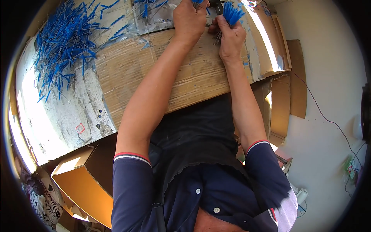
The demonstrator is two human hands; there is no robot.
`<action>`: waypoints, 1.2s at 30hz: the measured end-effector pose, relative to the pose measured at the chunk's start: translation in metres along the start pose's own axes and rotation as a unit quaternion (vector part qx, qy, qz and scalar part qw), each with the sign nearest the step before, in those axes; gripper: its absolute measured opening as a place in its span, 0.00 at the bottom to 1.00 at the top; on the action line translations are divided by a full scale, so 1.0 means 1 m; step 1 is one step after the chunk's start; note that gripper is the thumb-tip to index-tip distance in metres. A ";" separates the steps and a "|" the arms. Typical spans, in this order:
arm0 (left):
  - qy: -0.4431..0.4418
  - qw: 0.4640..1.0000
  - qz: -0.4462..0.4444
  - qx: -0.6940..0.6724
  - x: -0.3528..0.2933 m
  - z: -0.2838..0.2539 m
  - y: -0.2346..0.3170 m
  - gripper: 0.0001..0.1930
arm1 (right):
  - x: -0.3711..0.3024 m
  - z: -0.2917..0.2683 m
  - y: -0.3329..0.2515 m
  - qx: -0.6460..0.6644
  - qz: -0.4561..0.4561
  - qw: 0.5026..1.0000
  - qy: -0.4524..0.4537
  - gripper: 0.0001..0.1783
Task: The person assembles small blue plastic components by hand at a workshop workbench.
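Observation:
My right hand point(232, 40) is closed around a bundle of small blue wire brushes point(232, 14); their blue bristled ends stick up above the fingers and thin wire ends show below. Beside it, at the top edge of the picture, my left hand point(189, 21) is closed, with a bit of blue bristle showing at its fingertips. Part of that hand's grip is cut off by the picture's edge. Far left on the worktable lies a large tangled heap of the same blue wire brushes point(63, 48). Several loose ones lie between the heap and my left hand.
A cardboard sheet point(201, 77) covers the worktable before me, beside a worn white surface point(83, 112). Under the near left edge stands an open cardboard box point(87, 179). More cardboard point(296, 77) stands at the right, where a thin cord point(328, 120) runs along the pale floor.

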State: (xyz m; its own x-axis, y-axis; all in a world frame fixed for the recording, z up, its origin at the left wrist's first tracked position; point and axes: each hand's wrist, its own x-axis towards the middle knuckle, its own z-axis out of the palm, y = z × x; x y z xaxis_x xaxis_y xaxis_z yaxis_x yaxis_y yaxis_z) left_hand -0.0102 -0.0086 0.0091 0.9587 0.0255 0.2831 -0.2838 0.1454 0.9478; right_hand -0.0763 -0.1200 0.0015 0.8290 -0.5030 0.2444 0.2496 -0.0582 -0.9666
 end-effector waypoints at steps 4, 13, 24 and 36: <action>0.015 0.994 0.112 0.003 0.006 0.003 -0.022 0.12 | 0.001 -0.002 -0.007 -0.080 0.013 0.995 -0.063 0.08; 0.000 0.997 -0.016 0.069 0.004 0.001 -0.004 0.12 | 0.023 -0.017 0.005 -0.088 0.036 0.994 0.056 0.07; 0.028 0.994 0.010 0.103 0.003 -0.001 -0.008 0.13 | 0.043 -0.014 0.013 -0.153 0.025 0.985 0.070 0.06; 0.096 0.984 0.063 0.134 0.000 0.000 0.001 0.15 | 0.039 -0.008 0.009 -0.135 0.034 0.987 0.083 0.06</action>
State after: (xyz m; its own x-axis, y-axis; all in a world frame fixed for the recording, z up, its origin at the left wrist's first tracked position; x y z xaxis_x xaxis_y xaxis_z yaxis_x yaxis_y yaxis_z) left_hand -0.0104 -0.0080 0.0100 0.8939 0.2164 0.3926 -0.3706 -0.1360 0.9188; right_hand -0.0454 -0.1475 0.0016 0.7398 -0.6471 0.1842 0.0358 -0.2355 -0.9712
